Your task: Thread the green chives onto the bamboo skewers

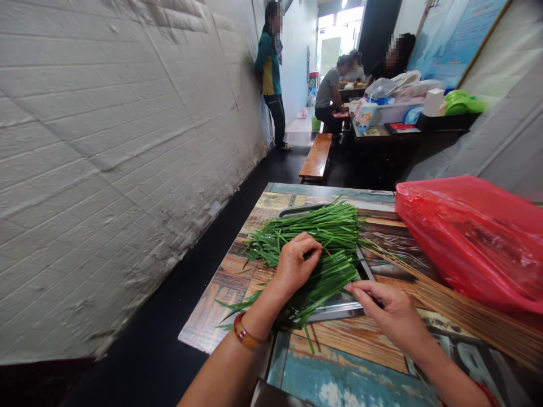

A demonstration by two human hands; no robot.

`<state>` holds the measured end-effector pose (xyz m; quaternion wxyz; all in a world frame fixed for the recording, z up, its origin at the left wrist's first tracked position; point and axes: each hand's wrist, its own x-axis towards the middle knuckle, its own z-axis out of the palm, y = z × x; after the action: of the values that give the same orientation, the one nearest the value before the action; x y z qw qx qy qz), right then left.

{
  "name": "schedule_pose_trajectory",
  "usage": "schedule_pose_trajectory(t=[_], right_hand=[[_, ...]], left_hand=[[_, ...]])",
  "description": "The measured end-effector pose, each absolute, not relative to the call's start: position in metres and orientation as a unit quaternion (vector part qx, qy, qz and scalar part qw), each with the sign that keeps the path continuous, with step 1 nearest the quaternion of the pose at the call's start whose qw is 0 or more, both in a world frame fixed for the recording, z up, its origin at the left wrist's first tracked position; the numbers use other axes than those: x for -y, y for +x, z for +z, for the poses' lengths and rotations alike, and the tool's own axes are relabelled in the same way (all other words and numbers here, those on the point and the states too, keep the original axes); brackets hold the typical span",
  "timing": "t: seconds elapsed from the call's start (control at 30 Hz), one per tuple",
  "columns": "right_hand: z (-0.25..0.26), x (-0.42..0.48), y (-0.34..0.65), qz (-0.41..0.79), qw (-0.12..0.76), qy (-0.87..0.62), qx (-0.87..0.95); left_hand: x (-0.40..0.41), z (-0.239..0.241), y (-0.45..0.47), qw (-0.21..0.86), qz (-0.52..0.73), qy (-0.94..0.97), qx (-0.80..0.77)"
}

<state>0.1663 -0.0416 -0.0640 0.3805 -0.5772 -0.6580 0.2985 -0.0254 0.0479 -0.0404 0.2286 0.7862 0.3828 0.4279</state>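
The left hand, an amber bangle at its wrist, lies curled on the heap of long green chive leaves, its fingertips pinched narrow around a few blades. The chives lie across a flat steel tray on the painted wooden table. The right hand is half-closed at the tray's near edge, by the leaf ends; whether it grips anything, I cannot tell. Thin bamboo skewers fan out past it, beside a red plastic bag. It seems best to pinch only a small bunch with its ends level, keeping the rest pressed flat.
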Motion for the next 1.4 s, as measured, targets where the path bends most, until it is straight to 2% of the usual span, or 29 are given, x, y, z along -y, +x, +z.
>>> schedule_pose_trajectory(t=[0.33,0.53,0.77,1.0,1.17,1.3,1.4], right_hand=[[-0.066,0.041,0.167,0.32,0.39,-0.574,0.645],[-0.065,0.042,0.166,0.334,0.392,-0.577,0.634],[-0.07,0.041,0.165,0.339,0.394,-0.56,0.645],[-0.06,0.04,0.167,0.344,0.332,-0.527,0.703],[-0.054,0.042,0.17,0.48,0.271,-0.49,0.675],[-0.058,0.045,0.169,0.538,0.237,-0.471,0.658],[-0.058,0.046,0.168,0.543,0.24,-0.465,0.656]], left_hand=[[-0.046,-0.035,-0.025,0.287,0.385,0.808,-0.34],[-0.045,-0.029,-0.026,0.326,0.355,0.779,-0.4],[-0.042,-0.027,-0.024,0.419,0.276,0.777,-0.382],[-0.043,-0.027,-0.026,0.436,0.261,0.765,-0.394],[-0.044,-0.028,-0.029,0.464,0.221,0.776,-0.366],[-0.052,-0.033,-0.032,0.439,0.293,0.739,-0.419],[-0.06,-0.037,-0.033,0.356,0.357,0.732,-0.457]])
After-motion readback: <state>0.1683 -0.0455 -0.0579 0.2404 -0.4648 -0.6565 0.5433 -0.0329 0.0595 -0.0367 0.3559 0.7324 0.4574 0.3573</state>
